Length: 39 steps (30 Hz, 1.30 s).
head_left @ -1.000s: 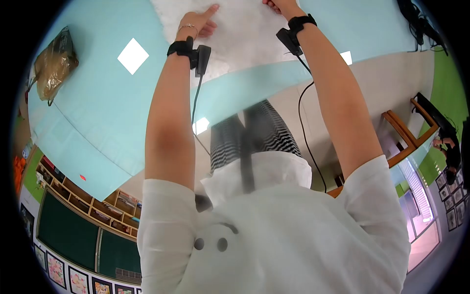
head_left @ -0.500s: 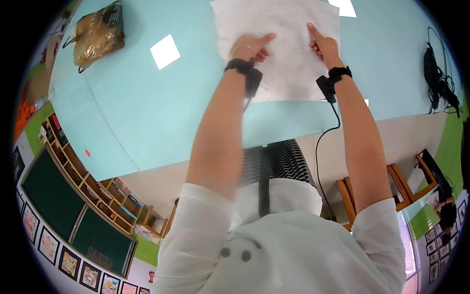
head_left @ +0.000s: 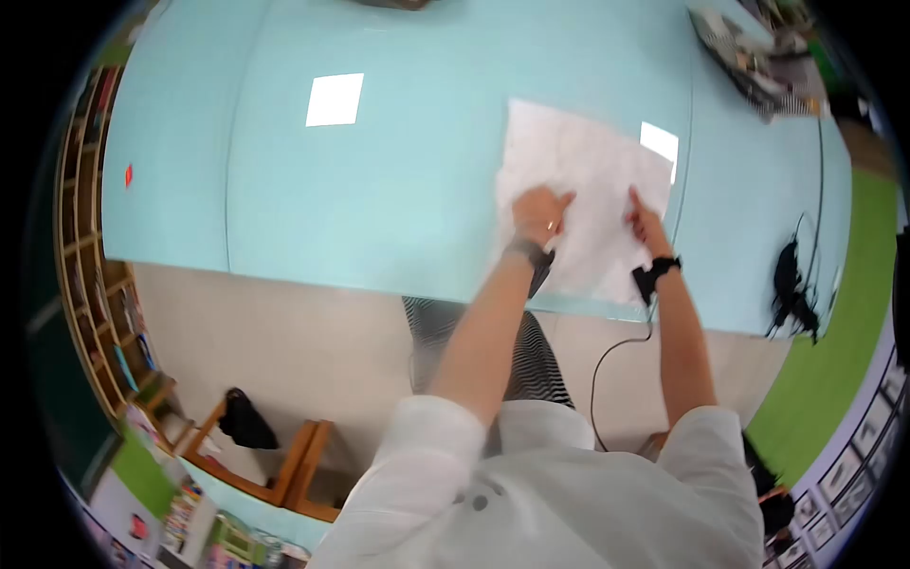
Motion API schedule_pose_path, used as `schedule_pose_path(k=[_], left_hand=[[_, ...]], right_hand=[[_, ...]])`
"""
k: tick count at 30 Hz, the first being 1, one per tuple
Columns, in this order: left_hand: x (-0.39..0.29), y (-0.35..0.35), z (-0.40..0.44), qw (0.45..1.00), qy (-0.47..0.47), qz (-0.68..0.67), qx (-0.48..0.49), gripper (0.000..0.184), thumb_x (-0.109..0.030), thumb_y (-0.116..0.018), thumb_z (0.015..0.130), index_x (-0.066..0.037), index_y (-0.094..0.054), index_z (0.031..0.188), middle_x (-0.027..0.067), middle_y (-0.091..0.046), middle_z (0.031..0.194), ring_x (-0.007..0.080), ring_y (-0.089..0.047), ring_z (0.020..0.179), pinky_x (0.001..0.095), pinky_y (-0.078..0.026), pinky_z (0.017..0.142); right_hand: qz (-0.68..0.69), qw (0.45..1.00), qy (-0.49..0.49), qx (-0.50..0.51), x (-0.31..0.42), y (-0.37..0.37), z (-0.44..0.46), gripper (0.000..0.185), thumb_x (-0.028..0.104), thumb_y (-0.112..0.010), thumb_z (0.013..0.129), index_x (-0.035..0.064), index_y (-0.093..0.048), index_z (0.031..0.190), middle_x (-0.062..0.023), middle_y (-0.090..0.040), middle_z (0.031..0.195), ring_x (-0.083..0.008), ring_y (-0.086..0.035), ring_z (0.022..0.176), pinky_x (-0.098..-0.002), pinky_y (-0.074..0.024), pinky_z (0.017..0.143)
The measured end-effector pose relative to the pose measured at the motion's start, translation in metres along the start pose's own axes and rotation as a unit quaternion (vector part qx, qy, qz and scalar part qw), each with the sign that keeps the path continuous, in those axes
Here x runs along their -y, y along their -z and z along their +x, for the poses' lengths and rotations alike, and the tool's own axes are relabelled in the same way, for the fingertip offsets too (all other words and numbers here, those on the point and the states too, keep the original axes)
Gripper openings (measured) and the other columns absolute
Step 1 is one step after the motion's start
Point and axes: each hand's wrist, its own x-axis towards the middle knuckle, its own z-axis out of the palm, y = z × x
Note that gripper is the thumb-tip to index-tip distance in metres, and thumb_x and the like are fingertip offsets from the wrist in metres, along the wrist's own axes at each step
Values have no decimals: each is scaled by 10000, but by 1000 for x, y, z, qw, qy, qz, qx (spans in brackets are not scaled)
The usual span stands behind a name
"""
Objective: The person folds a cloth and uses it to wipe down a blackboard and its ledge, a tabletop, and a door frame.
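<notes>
A white cloth (head_left: 588, 161) lies spread on the light blue table (head_left: 408, 190), close to its front edge. My left hand (head_left: 542, 211) is over the cloth's left part, thumb stretched out to the right and the other fingers curled; what they hold, if anything, is hidden. Over the cloth's right side is my right hand (head_left: 646, 223), its index finger extended and the others bent, with nothing visible in it. Both wrists wear black straps with small devices, and a cable hangs from the right one.
Black straps and cables (head_left: 794, 289) lie at the table's right end. A striped bag (head_left: 758, 71) sits at the back right. A small red piece (head_left: 129, 175) is at the far left. Wooden chairs (head_left: 294, 465) stand behind me on the left.
The view has shifted, so the whole cloth and more of the table show. My hands remain over the cloth, the left with its thumb out and the right pointing.
</notes>
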Motion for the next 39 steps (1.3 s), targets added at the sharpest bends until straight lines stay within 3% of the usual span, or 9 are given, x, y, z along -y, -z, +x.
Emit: schedule_pose_path(k=[3,6,9,12,14,20,25,34,39], left_hand=[[79,25,-37,997,-51,10,-59,643,-528,-510,919,-148,-581,405,20,-574,451,232,-614,516,396,-496,616],[136,96,-81,997,-11,9,-75,607,-512,-511,920,-146,-604,444,31,-610,510,237,-635,570,406,-503,650],[221,174,-118,992,58,-17,-111,593,-511,-504,919,-146,-623,467,37,-629,539,239,-648,602,400,-517,684],[306,252,-155,979,90,-69,-171,611,-548,-513,905,-113,-651,499,50,-640,541,217,-652,572,361,-532,672],[361,314,-166,971,168,-104,-132,664,-598,-556,875,-50,-669,518,71,-658,543,170,-648,498,296,-540,612],[513,476,-219,927,258,-152,-226,662,-618,-524,883,-63,-699,568,58,-667,568,188,-652,543,323,-535,668],[550,523,-199,920,278,-153,-232,631,-632,-530,865,-75,-716,633,35,-680,600,193,-666,627,372,-526,737],[572,635,-165,937,194,-235,-171,658,-613,-622,837,-6,-674,588,85,-634,542,193,-587,434,308,-500,479],[574,660,-155,930,218,-267,-131,669,-610,-621,843,-3,-659,565,78,-620,520,179,-589,436,288,-504,485]], right_hand=[[21,999,14,43,-15,-83,-35,654,727,-599,803,104,-577,604,62,-335,444,-69,-265,320,-249,-194,327],[-108,991,-59,59,0,-185,-75,707,754,-609,775,66,-577,616,33,-305,425,-105,-275,317,-277,-203,335],[-85,989,42,114,46,-297,-154,746,744,-624,772,23,-572,588,15,-323,421,-123,-322,330,-289,-243,359],[-147,975,103,128,84,-406,-188,690,641,-676,795,-8,-625,564,-67,-514,462,-167,-378,346,-313,-317,371],[-207,950,175,158,103,-485,-204,692,639,-663,797,-4,-631,541,-79,-549,475,-181,-433,371,-313,-367,410],[-319,887,273,191,196,-725,-272,704,680,-607,790,33,-661,516,-62,-587,483,-185,-550,458,-321,-452,527],[-313,892,272,179,246,-780,-273,730,701,-625,772,18,-640,514,-60,-570,484,-171,-533,445,-303,-447,497],[-305,905,259,143,345,-849,-266,716,697,-623,762,30,-637,505,-53,-610,513,-173,-553,477,-297,-459,538],[-268,924,232,143,367,-871,-263,710,695,-641,750,27,-633,510,-52,-602,508,-158,-546,464,-289,-450,515]])
